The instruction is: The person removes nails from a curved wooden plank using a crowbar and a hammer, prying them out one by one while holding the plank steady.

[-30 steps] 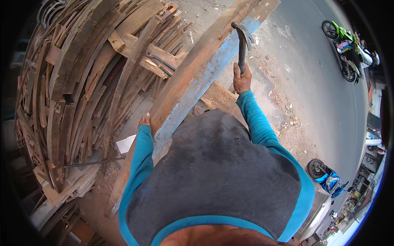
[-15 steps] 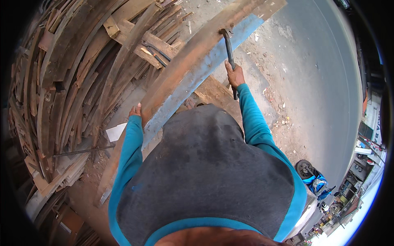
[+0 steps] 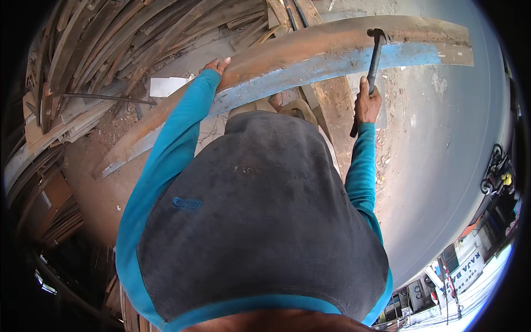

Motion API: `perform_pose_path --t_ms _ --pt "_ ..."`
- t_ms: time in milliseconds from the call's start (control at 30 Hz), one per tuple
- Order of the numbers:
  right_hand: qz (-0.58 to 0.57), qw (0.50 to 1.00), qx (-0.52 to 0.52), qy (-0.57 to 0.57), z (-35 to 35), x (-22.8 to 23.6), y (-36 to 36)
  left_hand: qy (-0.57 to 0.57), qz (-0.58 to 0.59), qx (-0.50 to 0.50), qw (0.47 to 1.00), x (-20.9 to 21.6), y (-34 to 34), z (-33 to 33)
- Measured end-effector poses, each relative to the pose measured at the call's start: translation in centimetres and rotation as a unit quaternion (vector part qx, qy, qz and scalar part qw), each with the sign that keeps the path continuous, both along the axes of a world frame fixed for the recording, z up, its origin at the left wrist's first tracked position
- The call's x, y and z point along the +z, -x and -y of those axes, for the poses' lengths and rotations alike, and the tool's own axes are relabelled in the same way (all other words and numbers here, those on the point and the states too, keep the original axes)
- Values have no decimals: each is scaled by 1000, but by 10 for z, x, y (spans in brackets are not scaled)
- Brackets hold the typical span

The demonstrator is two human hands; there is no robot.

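Observation:
A long wooden beam point(image 3: 301, 44), brown on top with a blue-painted side, lies across in front of me. My left hand point(image 3: 217, 66) grips its far edge, left of the middle. In my right hand point(image 3: 367, 104) is a claw hammer point(image 3: 375, 62), held partway along its dark handle. The hammer's head is at the beam's upper face, near the right end; whether the claw has hold of a nail is too small to tell. Under the beam lies a wide wooden board point(image 3: 334, 102), and behind it a dark tool with two long handles point(image 3: 295, 14).
Stacked old planks point(image 3: 119, 52) fill the far left. A white sheet point(image 3: 167, 86) and a thin metal rod point(image 3: 108, 98) lie by the beam. My feet point(image 3: 276, 100) are just below it. A grey road point(image 3: 459, 127) runs along the right, with a parked motorcycle point(image 3: 496, 171).
My view has turned, so the beam now runs more level across the picture. Both hands keep about the same places along it, and the hammer stays near its right end.

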State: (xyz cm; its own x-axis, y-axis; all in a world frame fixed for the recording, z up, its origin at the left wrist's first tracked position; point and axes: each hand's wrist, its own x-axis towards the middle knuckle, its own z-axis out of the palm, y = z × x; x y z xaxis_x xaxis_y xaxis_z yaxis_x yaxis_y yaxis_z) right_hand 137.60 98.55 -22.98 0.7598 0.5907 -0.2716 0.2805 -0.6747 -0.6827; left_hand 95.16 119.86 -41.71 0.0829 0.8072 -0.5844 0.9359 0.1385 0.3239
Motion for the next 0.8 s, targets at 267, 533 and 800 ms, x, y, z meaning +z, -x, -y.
perform_pose_path --t_ms 267,533,800 --pt "-65 978 195 42 38 3 147 -232 178 32 956 19 25 49" --pt "28 940 337 -55 40 46 234 -153 -34 -96 983 61 89 158" --pt "182 916 334 127 45 -4 222 -39 -42 -77 995 63 74 152"
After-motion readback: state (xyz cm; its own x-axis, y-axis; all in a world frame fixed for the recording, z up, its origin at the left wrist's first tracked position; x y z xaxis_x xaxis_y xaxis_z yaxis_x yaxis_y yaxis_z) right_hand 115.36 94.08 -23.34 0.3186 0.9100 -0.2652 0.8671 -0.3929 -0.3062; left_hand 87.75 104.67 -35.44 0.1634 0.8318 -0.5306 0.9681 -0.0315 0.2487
